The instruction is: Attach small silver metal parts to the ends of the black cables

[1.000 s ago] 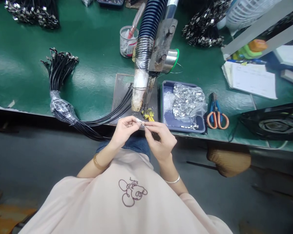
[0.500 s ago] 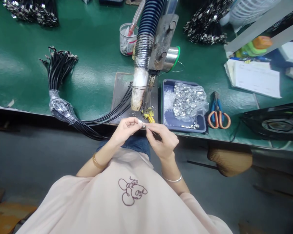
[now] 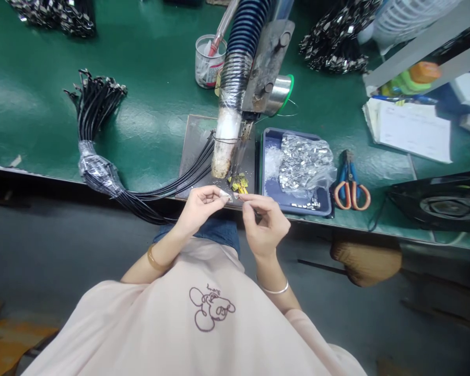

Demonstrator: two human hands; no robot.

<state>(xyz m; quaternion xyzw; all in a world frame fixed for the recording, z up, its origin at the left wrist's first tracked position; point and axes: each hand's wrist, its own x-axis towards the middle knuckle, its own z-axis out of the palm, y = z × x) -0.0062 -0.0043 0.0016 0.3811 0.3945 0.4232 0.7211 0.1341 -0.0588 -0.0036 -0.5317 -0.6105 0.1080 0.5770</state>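
Note:
My left hand pinches a small metal connector between thumb and fingertips, just above the bench edge. Most of the connector is hidden by the fingers. Right beside it is my right hand, its index finger stretched toward the connector and the thumb drawn back, with a gap between them; I see nothing held there. Just beyond the fingertips lie yellow tips on the grey plate. Black cables run onto that plate from a plastic-wrapped bundle at the left.
An extraction hose and a metal bracket overhang the plate. To the right are a solder spool, a blue tray with bagged metal parts, cutters, papers and a black fan. A cup stands behind.
My right hand has moved slightly right, its thumb parting from the index finger and away from the connector. The left hand keeps its pinch. The view has shifted slightly.

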